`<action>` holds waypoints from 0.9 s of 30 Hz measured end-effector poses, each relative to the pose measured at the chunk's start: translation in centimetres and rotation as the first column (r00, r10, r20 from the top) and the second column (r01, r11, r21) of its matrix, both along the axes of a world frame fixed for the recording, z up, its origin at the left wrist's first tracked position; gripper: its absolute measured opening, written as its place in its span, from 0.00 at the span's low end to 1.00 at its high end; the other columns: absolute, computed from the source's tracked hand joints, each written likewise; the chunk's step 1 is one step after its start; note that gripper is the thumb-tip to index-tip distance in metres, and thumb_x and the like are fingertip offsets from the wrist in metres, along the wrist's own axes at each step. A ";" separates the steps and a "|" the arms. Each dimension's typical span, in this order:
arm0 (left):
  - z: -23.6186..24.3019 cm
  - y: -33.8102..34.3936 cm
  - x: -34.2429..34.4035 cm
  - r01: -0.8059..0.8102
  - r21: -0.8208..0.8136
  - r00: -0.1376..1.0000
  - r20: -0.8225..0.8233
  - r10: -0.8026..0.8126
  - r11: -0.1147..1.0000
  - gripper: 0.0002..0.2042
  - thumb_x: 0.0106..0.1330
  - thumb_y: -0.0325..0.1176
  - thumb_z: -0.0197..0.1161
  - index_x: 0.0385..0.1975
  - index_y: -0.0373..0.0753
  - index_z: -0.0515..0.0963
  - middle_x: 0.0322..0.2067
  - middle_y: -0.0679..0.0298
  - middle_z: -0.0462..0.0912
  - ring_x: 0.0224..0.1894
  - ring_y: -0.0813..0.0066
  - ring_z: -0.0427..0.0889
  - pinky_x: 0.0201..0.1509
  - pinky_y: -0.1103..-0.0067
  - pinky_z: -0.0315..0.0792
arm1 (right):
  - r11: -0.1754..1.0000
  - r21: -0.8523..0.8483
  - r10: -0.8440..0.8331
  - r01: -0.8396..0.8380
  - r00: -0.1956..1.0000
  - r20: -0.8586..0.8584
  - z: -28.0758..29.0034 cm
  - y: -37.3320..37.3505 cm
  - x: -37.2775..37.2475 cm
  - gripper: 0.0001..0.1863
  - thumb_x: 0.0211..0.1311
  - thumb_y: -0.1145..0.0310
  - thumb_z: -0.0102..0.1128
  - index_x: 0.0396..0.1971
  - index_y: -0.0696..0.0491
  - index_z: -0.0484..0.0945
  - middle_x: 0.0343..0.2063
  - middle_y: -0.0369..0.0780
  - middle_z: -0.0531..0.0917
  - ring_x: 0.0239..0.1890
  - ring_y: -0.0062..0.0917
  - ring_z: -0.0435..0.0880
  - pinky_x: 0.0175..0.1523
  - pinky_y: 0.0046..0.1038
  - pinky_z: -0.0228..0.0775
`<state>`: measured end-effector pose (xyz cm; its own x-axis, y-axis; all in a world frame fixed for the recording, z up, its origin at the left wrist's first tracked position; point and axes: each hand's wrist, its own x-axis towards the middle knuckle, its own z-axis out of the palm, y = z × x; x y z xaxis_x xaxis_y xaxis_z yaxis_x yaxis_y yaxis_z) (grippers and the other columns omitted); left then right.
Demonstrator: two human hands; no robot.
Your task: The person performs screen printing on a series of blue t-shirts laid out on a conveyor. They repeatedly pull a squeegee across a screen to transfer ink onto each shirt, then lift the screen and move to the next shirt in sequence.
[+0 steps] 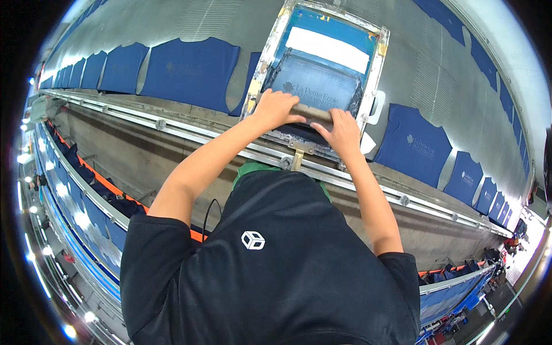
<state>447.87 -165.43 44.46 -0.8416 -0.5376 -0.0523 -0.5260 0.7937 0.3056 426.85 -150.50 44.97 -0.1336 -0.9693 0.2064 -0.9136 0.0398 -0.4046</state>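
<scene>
A screen-printing frame [375, 66] with worn, stained edges lies on the long table, tilted a little. Across the near part of its blue mesh rests a squeegee [313, 111] with a brownish bar handle. My left hand [276, 108] is closed round the squeegee's left end, and my right hand [341, 132] grips the right end, thumbs on the near side. Beyond the squeegee, dark lettering and a leaf motif show in the mesh's stencil area [315, 80]. A white strip [328, 48] crosses the far part of the mesh. What lies beneath the screen is mostly hidden.
Navy fabric pieces [187, 73] lie in a row along the grey table [397, 75] to the left; printed navy pieces [415, 138] lie to the right. A metal rail [253, 155] runs along the near edge, with a bracket [298, 154] at the frame. Another table line stands behind me.
</scene>
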 end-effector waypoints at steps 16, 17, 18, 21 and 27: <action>0.5 -12.4 -8.2 -0.031 0.162 0.999 -0.026 0.035 0.986 0.37 0.46 0.74 0.72 0.34 0.40 0.84 0.29 0.51 0.87 0.37 0.47 0.87 0.42 0.59 0.77 | 0.823 -0.101 -0.413 0.559 0.711 0.569 -2.6 -5.4 -13.9 0.21 0.69 0.52 0.64 0.50 0.54 0.84 0.39 0.48 0.89 0.44 0.37 0.88 0.53 0.37 0.77; 0.9 -13.0 -9.0 -0.026 0.104 0.999 -0.023 0.029 0.994 0.34 0.52 0.72 0.70 0.33 0.41 0.81 0.30 0.52 0.85 0.38 0.47 0.85 0.41 0.59 0.76 | 0.798 -0.061 -0.526 0.599 0.743 0.414 -3.7 -4.6 -15.4 0.20 0.70 0.53 0.63 0.52 0.52 0.83 0.39 0.48 0.88 0.45 0.37 0.88 0.53 0.37 0.76; 1.2 -13.7 -9.6 0.009 0.119 1.000 -0.031 -0.005 0.993 0.33 0.54 0.71 0.69 0.35 0.41 0.81 0.32 0.53 0.86 0.40 0.47 0.85 0.42 0.59 0.76 | 0.743 0.005 -0.650 0.670 0.718 0.249 -4.9 -4.2 -16.3 0.19 0.70 0.54 0.62 0.53 0.50 0.82 0.40 0.48 0.88 0.45 0.36 0.88 0.53 0.37 0.76; 1.6 -14.6 -10.7 0.043 0.216 0.998 0.034 -0.052 0.975 0.24 0.63 0.58 0.69 0.46 0.45 0.83 0.45 0.53 0.87 0.50 0.49 0.84 0.52 0.60 0.76 | 0.736 0.380 -0.677 0.560 0.586 0.446 -8.9 -3.7 -17.2 0.18 0.71 0.56 0.60 0.55 0.47 0.81 0.40 0.49 0.88 0.45 0.38 0.87 0.53 0.38 0.75; 0.8 -8.6 -7.1 0.028 0.310 0.999 0.008 -0.033 0.950 0.24 0.57 0.31 0.71 0.57 0.48 0.82 0.53 0.56 0.86 0.56 0.50 0.83 0.63 0.63 0.76 | 0.741 0.277 -0.588 0.612 0.391 0.708 -9.9 -3.4 -16.0 0.15 0.74 0.59 0.59 0.51 0.52 0.83 0.24 0.37 0.82 0.28 0.20 0.78 0.36 0.29 0.71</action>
<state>440.82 -174.06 45.27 -0.8555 -0.4673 -0.2232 -0.5085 0.6768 0.5323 410.86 -153.86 35.04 -0.7872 -0.5724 -0.2294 -0.0543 0.4350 -0.8988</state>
